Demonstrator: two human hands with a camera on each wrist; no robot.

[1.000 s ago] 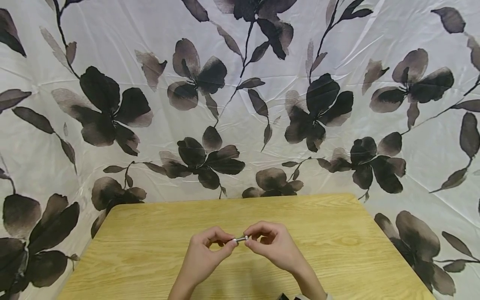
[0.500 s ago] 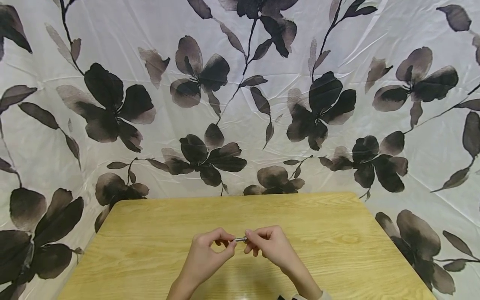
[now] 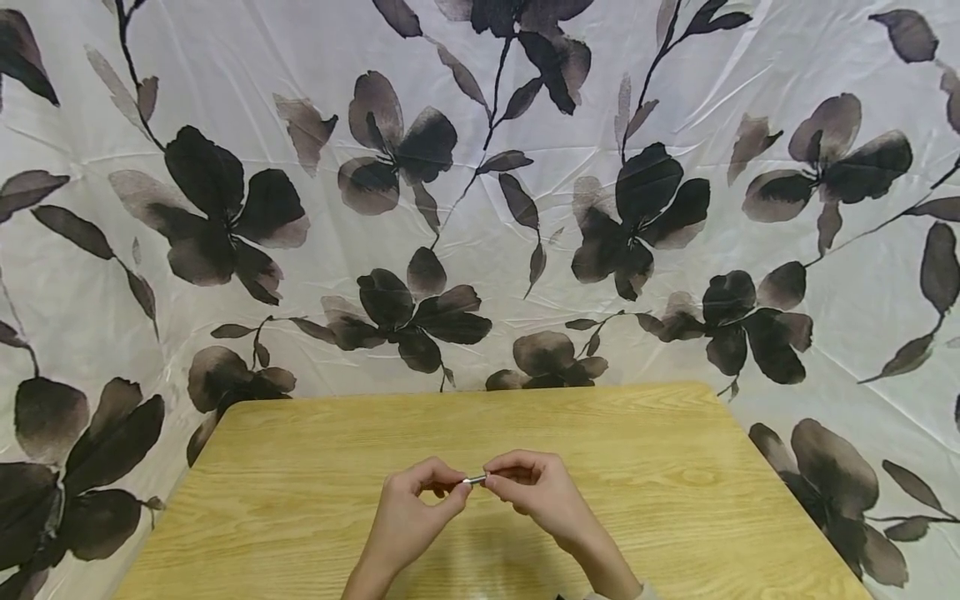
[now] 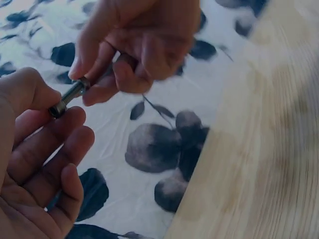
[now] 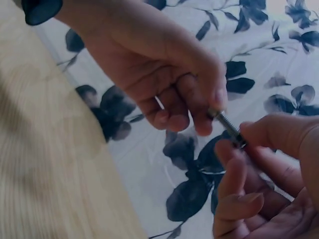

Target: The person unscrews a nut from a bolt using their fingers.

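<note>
A small metal bolt [image 3: 474,480] spans the short gap between both hands, held above the table in the head view. My left hand [image 3: 412,508] pinches one end, a round socket-like head [image 4: 58,109] in the left wrist view, between thumb and index finger. At the other end, my right hand [image 3: 543,498] pinches what looks like a nut [image 4: 83,82] with thumb and fingertips. Part of the threaded shank [image 5: 228,125] shows between the hands in the right wrist view. Fingertips partly cover both ends.
A wood-grain table [image 3: 315,442] lies beneath the hands. Behind and beside it hangs a pale cloth [image 3: 525,333] printed with dark flowers. A dark band [image 5: 42,10] sits at the left wrist in the right wrist view.
My right thumb rose over the bolt's end half a second ago and has since come back down, with the fingers reaching over again. The left hand keeps its pinch, nearly still.
</note>
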